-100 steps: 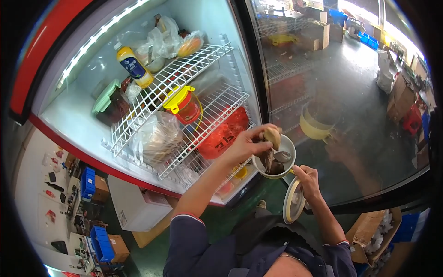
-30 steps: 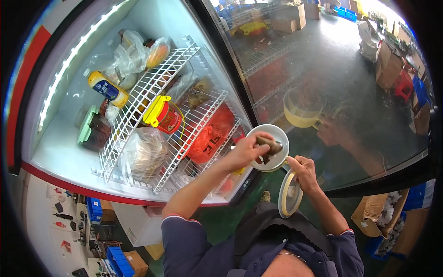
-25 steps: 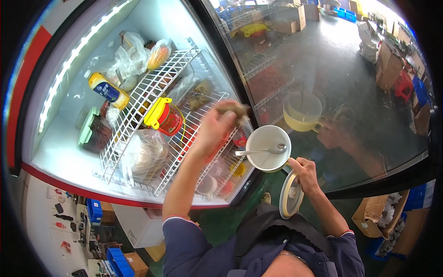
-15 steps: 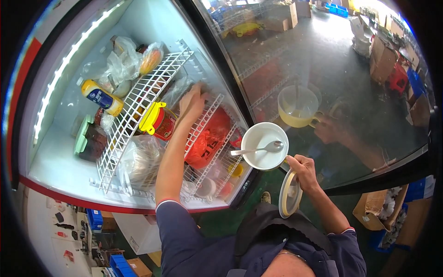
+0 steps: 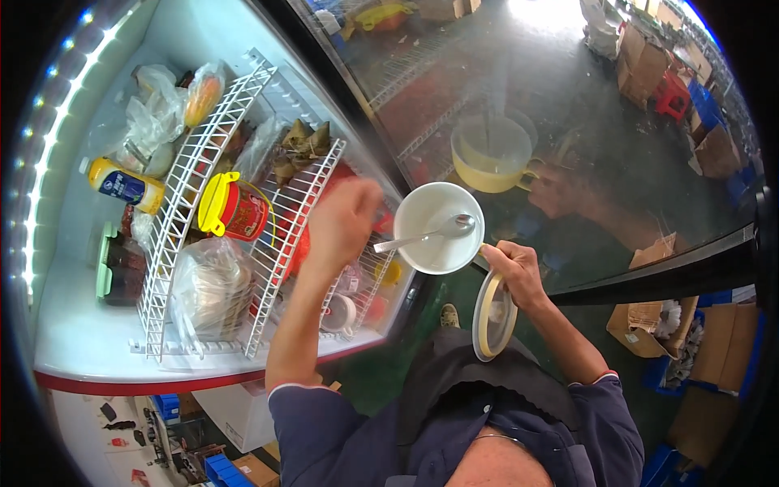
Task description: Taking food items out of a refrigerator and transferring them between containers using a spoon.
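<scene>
My right hand [image 5: 519, 272] grips a white-lined mug [image 5: 426, 258] by its side, together with a round lid [image 5: 493, 316] with a pale yellow rim that hangs below it. A metal spoon [image 5: 434, 234] leans inside the mug, its handle sticking out over the rim. Motion blurs my left hand [image 5: 347, 215], which is in front of the fridge's lower racks, left of the mug; its fingers are hard to make out. Behind it, leaf-wrapped dumplings [image 5: 299, 152] lie on a white wire shelf [image 5: 296, 219].
The fridge holds a yellow bottle [image 5: 126, 185], a red tub with a yellow lid [image 5: 235, 209], a bagged pale bundle [image 5: 209, 284] and a green-edged box [image 5: 122, 266]. Its glass door [image 5: 568, 162] stands open on the right. Cardboard boxes [image 5: 714, 349] sit at the lower right.
My left hand has drawn back from the shelf toward the mug, uncovering the leaf-wrapped dumplings. The right hand still holds mug and lid. The whole view has shifted a little.
</scene>
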